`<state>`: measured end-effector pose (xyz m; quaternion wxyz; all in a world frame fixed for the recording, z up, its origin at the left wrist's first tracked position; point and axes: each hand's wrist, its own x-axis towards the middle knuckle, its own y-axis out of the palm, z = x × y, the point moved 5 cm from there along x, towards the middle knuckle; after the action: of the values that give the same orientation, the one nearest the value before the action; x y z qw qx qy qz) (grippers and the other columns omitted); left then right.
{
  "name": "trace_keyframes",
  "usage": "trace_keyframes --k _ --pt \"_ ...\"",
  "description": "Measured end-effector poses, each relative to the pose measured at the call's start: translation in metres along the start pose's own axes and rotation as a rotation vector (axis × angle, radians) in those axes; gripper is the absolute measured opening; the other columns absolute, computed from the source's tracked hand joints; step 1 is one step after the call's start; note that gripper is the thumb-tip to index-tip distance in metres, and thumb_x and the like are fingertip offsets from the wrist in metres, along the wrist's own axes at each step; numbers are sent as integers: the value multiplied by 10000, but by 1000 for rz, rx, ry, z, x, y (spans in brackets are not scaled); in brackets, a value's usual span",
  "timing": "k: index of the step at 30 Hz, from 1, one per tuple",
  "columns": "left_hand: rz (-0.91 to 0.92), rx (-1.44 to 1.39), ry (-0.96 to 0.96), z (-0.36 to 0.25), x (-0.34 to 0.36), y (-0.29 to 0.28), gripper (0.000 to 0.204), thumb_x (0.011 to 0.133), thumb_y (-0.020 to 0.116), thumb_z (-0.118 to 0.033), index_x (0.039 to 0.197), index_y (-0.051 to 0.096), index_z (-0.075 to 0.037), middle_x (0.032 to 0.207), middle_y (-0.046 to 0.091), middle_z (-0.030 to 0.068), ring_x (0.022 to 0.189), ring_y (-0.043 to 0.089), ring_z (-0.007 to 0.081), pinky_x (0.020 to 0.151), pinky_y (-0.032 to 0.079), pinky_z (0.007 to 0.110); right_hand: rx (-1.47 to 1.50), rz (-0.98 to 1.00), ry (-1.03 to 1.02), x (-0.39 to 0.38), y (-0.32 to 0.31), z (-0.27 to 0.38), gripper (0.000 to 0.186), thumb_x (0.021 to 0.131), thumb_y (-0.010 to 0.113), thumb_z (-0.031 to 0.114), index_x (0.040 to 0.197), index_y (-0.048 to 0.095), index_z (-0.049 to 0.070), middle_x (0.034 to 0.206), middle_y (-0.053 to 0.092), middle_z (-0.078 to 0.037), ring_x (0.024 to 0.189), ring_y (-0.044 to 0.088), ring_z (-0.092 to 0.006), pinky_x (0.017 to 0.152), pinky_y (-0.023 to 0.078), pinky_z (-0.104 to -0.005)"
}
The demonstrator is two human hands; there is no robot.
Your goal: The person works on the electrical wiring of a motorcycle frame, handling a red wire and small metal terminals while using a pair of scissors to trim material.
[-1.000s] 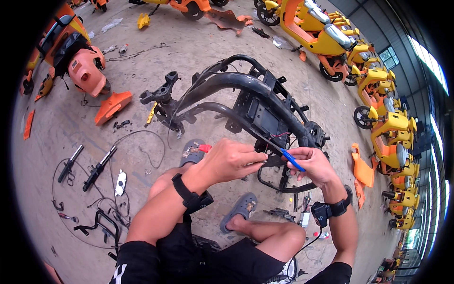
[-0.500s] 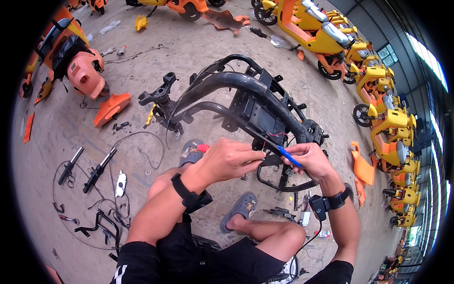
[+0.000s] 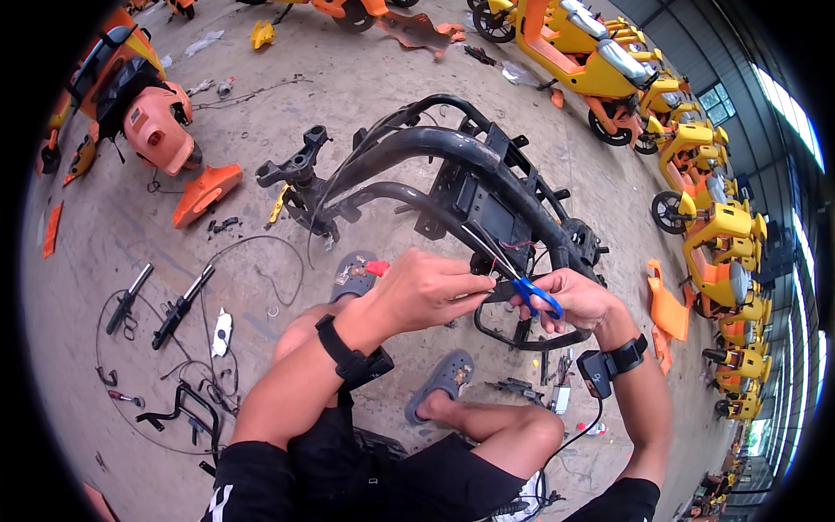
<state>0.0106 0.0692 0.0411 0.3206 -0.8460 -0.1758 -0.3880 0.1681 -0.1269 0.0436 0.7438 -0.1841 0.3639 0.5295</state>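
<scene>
My right hand (image 3: 570,298) grips a pair of scissors (image 3: 541,298) by its blue handles. The metal blades point up and away to the left, slightly apart, over the near tube of a black scooter frame (image 3: 435,148). My left hand (image 3: 430,291) is closed in a pinch just left of the scissors. A thin red wire (image 3: 497,264) runs down to its fingertips, close to the blades; the pinched end is hidden by the fingers. Behind the blades, the frame carries a black box-shaped compartment (image 3: 487,209) with more thin wire beside it.
At left on the concrete floor lie fork tubes (image 3: 183,306), cables, a bent black bar (image 3: 187,409) and a screwdriver (image 3: 127,398). A partly stripped orange scooter (image 3: 161,130) stands upper left. Yellow scooters (image 3: 713,226) line the right, near an orange panel (image 3: 665,304).
The scissors have turned in my right hand, so both blue handle loops and the spread blades now show. My left hand keeps its pinch, shifted slightly right.
</scene>
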Motion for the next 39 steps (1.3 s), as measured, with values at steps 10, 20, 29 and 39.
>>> trace_keyframes --k 10,20,29,39 --pt "128 -115 79 -26 -19 9 200 757 828 -136 946 764 -151 631 558 -9 535 591 182 437 420 338 -106 44 121 -5 15 -4 365 927 763 202 1193 695 -38 884 752 -79 560 686 -107 474 525 -202" --pt "-38 -204 25 -26 -20 -17 264 722 838 -51 970 781 -123 579 514 -11 471 511 139 426 358 302 305 -53 -455 -78 11 -63 673 788 878 230 1273 586 -134 925 693 -156 615 703 -216 462 535 -266" --pt "-69 -202 -134 -27 -26 -53 250 727 820 11 962 800 -69 583 556 14 463 480 107 445 359 254 346 -378 -196 -63 117 -193 291 930 770 241 1053 737 -21 852 736 -66 537 526 -43 477 375 -185" --pt "-85 -668 -400 -85 -36 -98 195 864 726 68 1057 749 51 639 598 16 517 469 48 457 331 223 -350 -498 -25 100 144 -231 361 855 781 370 901 763 12 698 705 -103 575 681 -207 546 535 -347"
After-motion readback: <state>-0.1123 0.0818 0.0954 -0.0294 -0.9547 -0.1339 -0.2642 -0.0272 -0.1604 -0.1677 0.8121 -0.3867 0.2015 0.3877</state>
